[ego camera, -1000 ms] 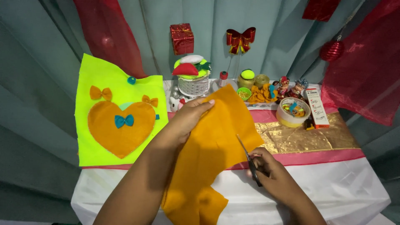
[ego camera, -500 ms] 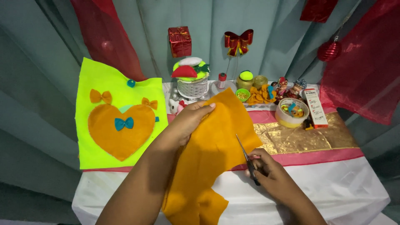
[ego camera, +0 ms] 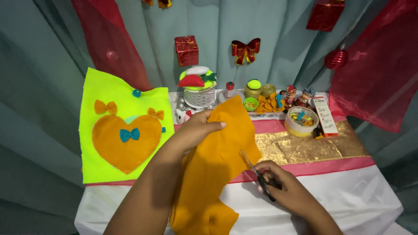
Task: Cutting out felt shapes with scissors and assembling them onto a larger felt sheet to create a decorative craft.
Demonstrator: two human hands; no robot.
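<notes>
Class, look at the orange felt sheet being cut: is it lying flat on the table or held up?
Held up. The left hand grips the orange felt sheet at its top edge, and it hangs draped below.

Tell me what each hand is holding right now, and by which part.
The left hand grips the orange felt sheet near its upper edge. The right hand holds the scissors by their handles, blades at the felt's right edge.

One cam only, head-worn, looking forward and slightly down across the table (ego camera: 305, 204), close enough that forearms enter from the bottom edge, table's near edge low in frame, curtain backdrop (ego camera: 278, 26) beyond its far side, no 2nd view sharing anything.
</notes>
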